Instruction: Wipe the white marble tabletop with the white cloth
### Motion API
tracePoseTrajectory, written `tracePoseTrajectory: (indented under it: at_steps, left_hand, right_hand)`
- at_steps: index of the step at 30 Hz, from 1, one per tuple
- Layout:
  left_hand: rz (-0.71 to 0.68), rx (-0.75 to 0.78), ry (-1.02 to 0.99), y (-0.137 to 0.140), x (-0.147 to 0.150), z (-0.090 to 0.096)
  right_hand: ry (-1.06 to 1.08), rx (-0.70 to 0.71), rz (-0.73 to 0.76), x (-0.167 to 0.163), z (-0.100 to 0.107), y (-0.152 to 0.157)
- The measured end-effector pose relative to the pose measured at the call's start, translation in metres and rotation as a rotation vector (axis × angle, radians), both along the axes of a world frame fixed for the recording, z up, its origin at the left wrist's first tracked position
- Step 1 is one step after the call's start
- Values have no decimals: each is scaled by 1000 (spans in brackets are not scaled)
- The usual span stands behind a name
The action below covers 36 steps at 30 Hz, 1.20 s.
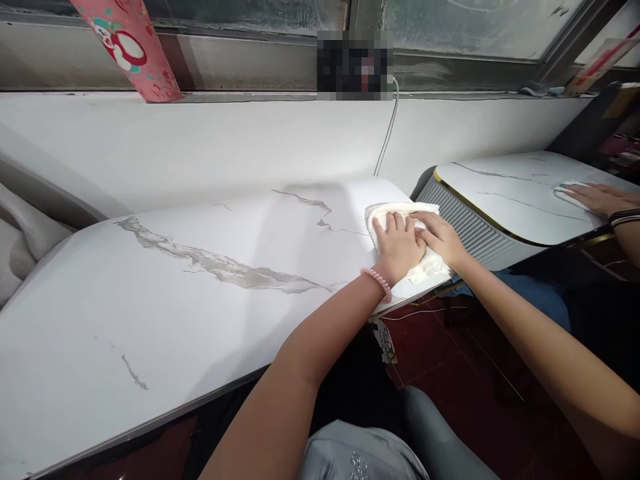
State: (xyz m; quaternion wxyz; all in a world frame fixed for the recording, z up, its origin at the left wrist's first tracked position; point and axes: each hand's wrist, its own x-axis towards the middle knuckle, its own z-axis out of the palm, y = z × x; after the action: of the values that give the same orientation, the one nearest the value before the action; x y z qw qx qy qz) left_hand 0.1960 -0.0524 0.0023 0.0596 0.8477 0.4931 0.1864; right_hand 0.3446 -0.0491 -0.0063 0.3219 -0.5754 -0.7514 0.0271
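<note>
Head view: white cloth point(429, 269) on right end of marbled table point(200, 327); left hand point(401, 245) flat atop, fingers spread; right hand point(444, 239) beside, also laid on. Farther right: second table point(510, 193), another person's hand point(590, 199) on second cloth point(564, 193).

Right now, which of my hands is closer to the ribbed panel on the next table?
Right. Your right hand is on the side of the white cloth toward the ribbed panel; your left hand is on the cloth too, farther from the panel.
</note>
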Motion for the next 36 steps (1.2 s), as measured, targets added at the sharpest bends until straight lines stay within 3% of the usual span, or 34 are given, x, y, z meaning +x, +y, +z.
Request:
tracePoseTrajectory:
  at_steps: [8,15,24,29,36]
  left_hand:
    - [-40,62,-8,-2,-24,-4]
    - [-84,91,43,14,-56,1]
    - [48,1,14,49,-100,7]
    - [155,-129,1,80,-103,8]
    - [159,-112,-30,123,-106,-2]
  right_hand:
    - [35,29,-60,-26,0,-9]
    - [66,62,-89,-56,-2,5]
    - [82,-4,29,-103,-3,60]
    - [107,-32,64,-114,-5,94]
    - [169,-21,4,-119,-7,132]
